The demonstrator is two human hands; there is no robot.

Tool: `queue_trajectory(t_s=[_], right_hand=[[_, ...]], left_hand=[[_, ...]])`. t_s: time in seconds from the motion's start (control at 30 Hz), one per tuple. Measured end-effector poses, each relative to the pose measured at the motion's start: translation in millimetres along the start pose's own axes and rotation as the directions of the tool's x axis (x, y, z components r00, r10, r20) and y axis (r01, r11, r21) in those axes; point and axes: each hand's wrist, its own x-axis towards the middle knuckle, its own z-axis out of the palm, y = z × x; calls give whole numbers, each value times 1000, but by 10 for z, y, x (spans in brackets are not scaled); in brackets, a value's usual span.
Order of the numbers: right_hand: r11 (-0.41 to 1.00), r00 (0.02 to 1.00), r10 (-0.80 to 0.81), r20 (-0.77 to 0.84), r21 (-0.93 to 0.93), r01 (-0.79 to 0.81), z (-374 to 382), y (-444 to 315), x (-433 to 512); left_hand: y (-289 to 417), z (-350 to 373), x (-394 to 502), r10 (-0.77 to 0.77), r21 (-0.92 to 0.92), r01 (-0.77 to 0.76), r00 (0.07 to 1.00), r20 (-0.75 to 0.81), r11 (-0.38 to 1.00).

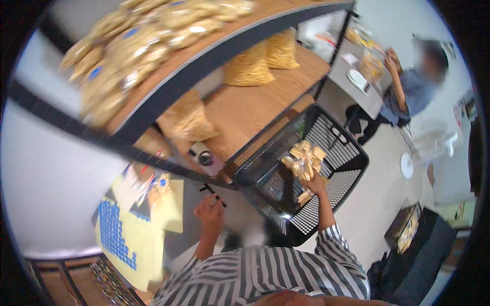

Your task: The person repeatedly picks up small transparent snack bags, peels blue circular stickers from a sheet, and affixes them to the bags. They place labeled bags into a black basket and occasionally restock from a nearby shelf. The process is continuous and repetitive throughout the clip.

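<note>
My right hand (316, 184) reaches into a black plastic basket (349, 176) and grips a bunch of small clear packets of pale stick-shaped snacks (304, 157). Its fingers are partly hidden behind the packets. A few more snack pieces (305, 197) lie lower in the basket, below that hand. My left hand (210, 210) hovers left of the basket with its fingers loosely bent and apart, and nothing shows in it. Behind its fingertips is a thin black object (214, 194), too blurred to name.
A metal-framed shelf (264, 111) stands beyond the basket, bearing large bags of yellow snacks (250, 67) and bagged goods (141, 49) on top. A yellow sheet with blue round stickers (149, 244) lies left. Another person (411, 91) works at a table (369, 101); a fan (407, 164) stands nearby.
</note>
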Motion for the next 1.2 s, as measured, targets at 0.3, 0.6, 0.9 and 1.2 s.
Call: queue_trajectory(t_s=[0.3,0.6,0.9,1.2], right_hand=[[929,965,-194,175,349,123,452,-1773,-1414],[885,784,-410,467,410,219,1695,-3448,-2085],[856,615,-503,608,451,254,3248,-4353,-2059],[863,712,-505,488,305,403,4229,-4766,-1437]], left_hand=[[-266,-638,-141,98,-337,-139,986,-137,931],[-1409,-1350,-560,-151,-385,47,957,-246,922],[-2154,-1796,-1087,-350,-409,202,877,-329,890],[-2302,-1948,-1341,-483,-417,327,802,-352,848]])
